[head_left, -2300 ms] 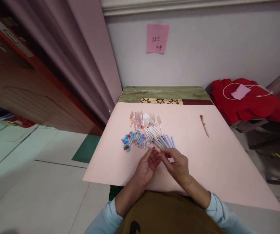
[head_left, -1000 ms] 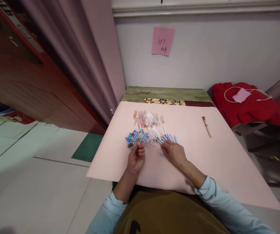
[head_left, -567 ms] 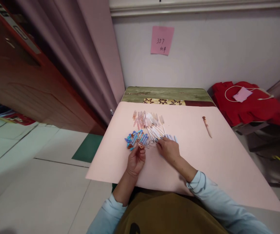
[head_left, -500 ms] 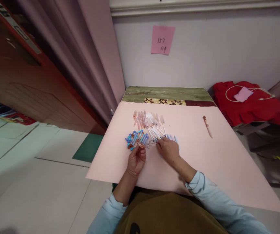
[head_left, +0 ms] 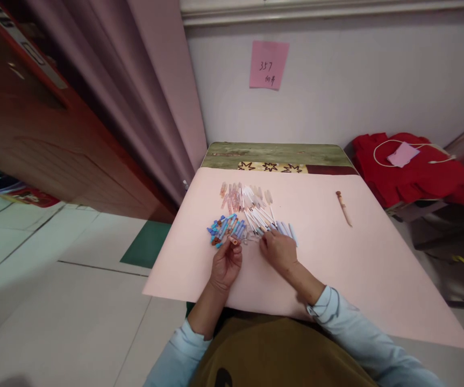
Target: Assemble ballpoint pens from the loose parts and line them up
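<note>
My left hand [head_left: 227, 263] pinches a small pinkish pen part [head_left: 233, 241] with a round open end facing me. Just beyond it lies a pile of blue, turquoise and brown pen pieces [head_left: 226, 228]. My right hand [head_left: 279, 250] is closed, its fingertips down at the near ends of the white pen refills [head_left: 259, 219] and by some small clear pieces [head_left: 251, 236]. Whatever its fingers grip is hidden. Several pale blue and lilac pen barrels [head_left: 287, 230] lie beside that hand. Farther back are pinkish clear tubes [head_left: 234, 197] and pale caps or sleeves [head_left: 261, 194].
A whole pen with a brown top [head_left: 343, 208] lies alone on the right of the pink sheet [head_left: 344, 279] covering the table. Red cloth [head_left: 413, 183] with a white cord sits past the right edge. A wooden door [head_left: 74, 140] and curtain stand at the left.
My right hand has shifted very slightly at the near ends of the refills, showing more of the pale barrels. My left hand keeps its place with the pen part.
</note>
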Tool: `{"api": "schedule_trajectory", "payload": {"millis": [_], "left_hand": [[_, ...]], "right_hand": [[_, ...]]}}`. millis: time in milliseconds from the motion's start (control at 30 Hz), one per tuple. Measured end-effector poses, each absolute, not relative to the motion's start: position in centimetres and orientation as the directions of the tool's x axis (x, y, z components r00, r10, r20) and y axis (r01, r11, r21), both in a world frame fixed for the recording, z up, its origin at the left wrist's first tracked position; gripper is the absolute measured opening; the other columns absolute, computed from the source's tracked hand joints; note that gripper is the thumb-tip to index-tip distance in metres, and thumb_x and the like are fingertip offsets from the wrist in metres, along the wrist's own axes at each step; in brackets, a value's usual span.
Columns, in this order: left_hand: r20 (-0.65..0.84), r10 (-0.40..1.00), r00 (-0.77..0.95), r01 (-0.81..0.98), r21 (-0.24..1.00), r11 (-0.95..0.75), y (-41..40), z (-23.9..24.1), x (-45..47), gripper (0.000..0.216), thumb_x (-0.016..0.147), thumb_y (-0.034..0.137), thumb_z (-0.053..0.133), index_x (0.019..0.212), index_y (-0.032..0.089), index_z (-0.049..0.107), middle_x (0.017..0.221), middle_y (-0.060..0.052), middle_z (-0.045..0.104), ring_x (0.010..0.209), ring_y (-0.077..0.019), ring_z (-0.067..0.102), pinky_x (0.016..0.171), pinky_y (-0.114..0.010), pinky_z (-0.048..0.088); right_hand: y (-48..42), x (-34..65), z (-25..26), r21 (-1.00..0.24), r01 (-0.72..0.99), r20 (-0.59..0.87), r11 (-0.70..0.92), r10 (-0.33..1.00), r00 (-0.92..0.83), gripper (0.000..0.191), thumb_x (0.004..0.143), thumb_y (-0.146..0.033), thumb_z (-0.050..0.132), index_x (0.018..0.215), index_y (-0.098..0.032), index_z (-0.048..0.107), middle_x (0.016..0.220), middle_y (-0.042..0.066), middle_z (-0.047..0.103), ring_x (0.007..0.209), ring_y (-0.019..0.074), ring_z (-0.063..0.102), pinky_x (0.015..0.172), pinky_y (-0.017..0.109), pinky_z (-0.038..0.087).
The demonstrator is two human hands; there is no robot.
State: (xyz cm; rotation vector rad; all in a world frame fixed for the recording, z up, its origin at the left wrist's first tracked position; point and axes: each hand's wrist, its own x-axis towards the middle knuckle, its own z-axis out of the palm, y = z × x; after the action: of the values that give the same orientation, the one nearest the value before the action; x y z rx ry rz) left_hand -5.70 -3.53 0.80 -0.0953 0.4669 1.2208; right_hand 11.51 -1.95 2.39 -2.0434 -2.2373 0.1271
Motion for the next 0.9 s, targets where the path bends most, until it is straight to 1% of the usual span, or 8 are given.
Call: {"api": "schedule_trajectory", "payload": {"millis": [233, 367, 467, 600, 700, 800, 900], "left_hand": [[-0.368, 0.892, 0.263, -0.927, 0.159, 0.339, -3.5, 1.0, -5.8, 0.011, 0.091, 0.012, 0.048, 0.091, 0.011, 0.059, 0.079, -0.003, 0.058, 0.057, -0.0038, 0.053, 0.048, -0.009, 0.047], [-0.354, 0.898, 0.260, -0.932, 0.151, 0.329, -3.6, 0.9, -5.8, 0.013, 0.091, 0.012, 0.046, 0.092, 0.011, 0.059, 0.079, -0.003, 0.058, 0.058, -0.0039, 0.053, 0.048, -0.010, 0.047], [-0.346, 0.899, 0.267, -0.929, 0.157, 0.336, -3.6, 0.8, -5.8, 0.013, 0.092, 0.013, 0.046, 0.090, 0.011, 0.059, 0.078, -0.003, 0.057, 0.058, -0.0037, 0.052, 0.049, -0.010, 0.047], [-0.342, 0.904, 0.258, -0.930, 0.166, 0.328, -3.5, 0.8, -5.9, 0.012, 0.091, 0.013, 0.048, 0.090, 0.012, 0.060, 0.077, -0.002, 0.057, 0.057, -0.0033, 0.052, 0.048, -0.010, 0.047], [-0.354, 0.900, 0.255, -0.928, 0.171, 0.330, -3.5, 0.8, -5.9, 0.011, 0.091, 0.013, 0.049, 0.091, 0.012, 0.060, 0.077, -0.002, 0.057, 0.057, -0.0034, 0.052, 0.047, -0.010, 0.046], [-0.358, 0.896, 0.264, -0.922, 0.179, 0.343, -3.5, 1.0, -5.8, 0.011, 0.090, 0.013, 0.049, 0.090, 0.012, 0.060, 0.076, -0.002, 0.057, 0.057, -0.0038, 0.052, 0.047, -0.010, 0.046], [-0.360, 0.895, 0.265, -0.919, 0.187, 0.347, -3.6, 1.2, -5.8, 0.011, 0.090, 0.013, 0.050, 0.088, 0.011, 0.060, 0.075, -0.002, 0.057, 0.056, -0.0038, 0.052, 0.048, -0.010, 0.047]], "right_hand": [[-2.2, 11.9, 2.4, -0.161, 0.984, 0.021, 0.083, 0.997, -0.080, 0.026, 0.093, -0.035, 0.045, 0.090, -0.022, 0.067, 0.094, 0.006, 0.069, 0.075, 0.0187, 0.065, 0.059, 0.027, 0.039], [-2.1, 11.7, 2.4, -0.151, 0.984, -0.004, 0.089, 0.996, -0.091, 0.028, 0.095, -0.035, 0.043, 0.092, -0.021, 0.067, 0.095, 0.006, 0.069, 0.076, 0.0188, 0.065, 0.059, 0.027, 0.039], [-2.1, 11.6, 2.6, -0.167, 0.981, 0.005, 0.097, 0.995, -0.098, 0.028, 0.095, -0.035, 0.043, 0.093, -0.022, 0.067, 0.096, 0.006, 0.068, 0.077, 0.0184, 0.064, 0.059, 0.027, 0.038], [-2.4, 11.1, 2.8, -0.240, 0.956, 0.031, 0.168, 0.986, -0.165, 0.024, 0.094, -0.035, 0.047, 0.094, -0.023, 0.068, 0.098, 0.005, 0.068, 0.082, 0.0168, 0.064, 0.061, 0.025, 0.037], [-2.6, 10.4, 2.8, -0.287, 0.932, 0.021, 0.223, 0.974, -0.227, 0.023, 0.093, -0.035, 0.048, 0.099, -0.026, 0.068, 0.101, 0.003, 0.067, 0.084, 0.0154, 0.063, 0.061, 0.025, 0.036], [-2.6, 9.6, 2.7, -0.300, 0.919, 0.010, 0.255, 0.964, -0.264, 0.025, 0.094, -0.036, 0.046, 0.107, -0.028, 0.066, 0.102, 0.003, 0.066, 0.084, 0.0151, 0.063, 0.062, 0.024, 0.036], [-2.4, 9.2, 2.5, -0.294, 0.918, -0.003, 0.265, 0.960, -0.278, 0.026, 0.094, -0.037, 0.047, 0.108, -0.026, 0.066, 0.102, 0.005, 0.066, 0.085, 0.0154, 0.062, 0.064, 0.023, 0.036]]}}
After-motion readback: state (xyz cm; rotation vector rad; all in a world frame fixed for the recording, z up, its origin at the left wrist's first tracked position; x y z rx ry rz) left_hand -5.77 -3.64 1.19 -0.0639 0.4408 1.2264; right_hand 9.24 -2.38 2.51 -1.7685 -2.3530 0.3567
